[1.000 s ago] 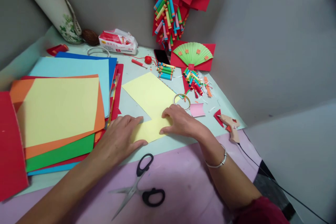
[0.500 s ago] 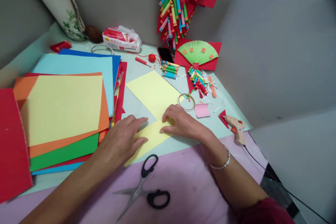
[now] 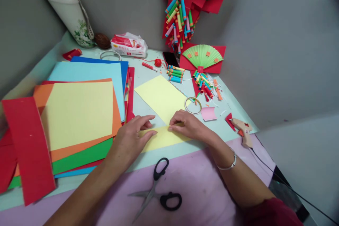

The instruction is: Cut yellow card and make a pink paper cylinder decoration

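Observation:
A yellow paper strip (image 3: 161, 140) lies on the pale green sheet in front of me. My left hand (image 3: 134, 134) is at its left end, thumb and forefinger apart, with the thumb on the strip's upper edge. At that same edge, my right hand (image 3: 188, 124) pinches the paper between thumb and fingers. Behind the hands, a larger yellow sheet (image 3: 161, 95) lies at an angle, its near corner by my right fingertips. Open black-handled scissors (image 3: 156, 189) rest nearer to me on the purple surface.
Stacked coloured paper (image 3: 82, 113) covers the left. A tape roll (image 3: 193, 105), pink paper piece (image 3: 209, 113) and glue gun (image 3: 242, 129) with a cord sit at the right. Farther back are small paper rolls (image 3: 175, 73), a green fan (image 3: 203, 56) and a tilted cup (image 3: 70, 14).
The yellow strip has turned to lie more nearly level. My right thumb and fingers have closed on its edge. The whole view has shifted, so things appear farther right and slightly lower.

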`<state>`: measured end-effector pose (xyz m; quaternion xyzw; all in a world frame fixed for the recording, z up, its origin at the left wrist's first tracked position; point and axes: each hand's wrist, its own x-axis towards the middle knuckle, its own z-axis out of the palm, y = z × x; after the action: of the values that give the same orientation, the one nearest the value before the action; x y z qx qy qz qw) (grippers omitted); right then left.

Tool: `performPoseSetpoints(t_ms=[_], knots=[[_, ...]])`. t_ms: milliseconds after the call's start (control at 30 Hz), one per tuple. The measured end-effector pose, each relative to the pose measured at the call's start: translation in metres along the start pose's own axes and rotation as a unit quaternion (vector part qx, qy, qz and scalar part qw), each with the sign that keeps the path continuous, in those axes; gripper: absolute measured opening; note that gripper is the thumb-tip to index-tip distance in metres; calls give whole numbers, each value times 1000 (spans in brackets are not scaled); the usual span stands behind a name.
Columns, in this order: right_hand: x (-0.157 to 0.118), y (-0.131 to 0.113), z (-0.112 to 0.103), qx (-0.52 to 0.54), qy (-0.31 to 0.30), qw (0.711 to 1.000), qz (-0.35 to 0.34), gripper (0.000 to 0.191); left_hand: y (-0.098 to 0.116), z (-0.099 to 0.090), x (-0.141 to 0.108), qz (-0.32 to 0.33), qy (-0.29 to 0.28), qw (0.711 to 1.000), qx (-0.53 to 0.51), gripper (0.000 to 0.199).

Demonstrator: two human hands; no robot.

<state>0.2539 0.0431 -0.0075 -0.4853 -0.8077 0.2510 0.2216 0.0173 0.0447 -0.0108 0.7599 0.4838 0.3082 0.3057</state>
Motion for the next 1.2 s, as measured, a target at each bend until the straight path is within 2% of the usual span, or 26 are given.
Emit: performPoseSetpoints(t_ms=[100, 233, 400, 500, 600, 767, 833, 967, 1100, 1200], knots=[[-1, 0, -2, 4, 10, 1000, 22, 8, 1, -4, -3, -62, 12, 998, 29, 42], [-4, 1, -6, -8, 3, 1000, 16, 12, -2, -11, -12, -144, 1, 989, 28, 46], [-4, -2, -7, -18, 12, 999, -32, 16, -3, -16, -18, -182, -12, 983, -29, 43], [-4, -3, -6, -17, 41, 998, -37, 14, 0, -18, -18, -179, -15, 982, -65, 40], [-5, -4, -6, -14, 62, 998, -26, 14, 3, -19, -18, -169, 7, 982, -79, 37], [-6, -6, -7, -12, 54, 998, 8, 14, 8, -18, -20, -185, 58, 979, -66, 32], [-6, -7, -7, -9, 45, 999, 17, 15, 10, -19, -20, -159, 93, 981, -61, 26], [-6, -11, -9, 6, 39, 999, 20, 17, 15, -21, -22, -57, 154, 986, -16, 17], [-10, -4, -31, -14, 60, 998, -1, 21, 25, -21, -26, -26, 212, 976, -35, 13], [-21, 15, -59, -124, 121, 984, 41, 29, 32, -20, -26, -99, 247, 958, -111, 16]])
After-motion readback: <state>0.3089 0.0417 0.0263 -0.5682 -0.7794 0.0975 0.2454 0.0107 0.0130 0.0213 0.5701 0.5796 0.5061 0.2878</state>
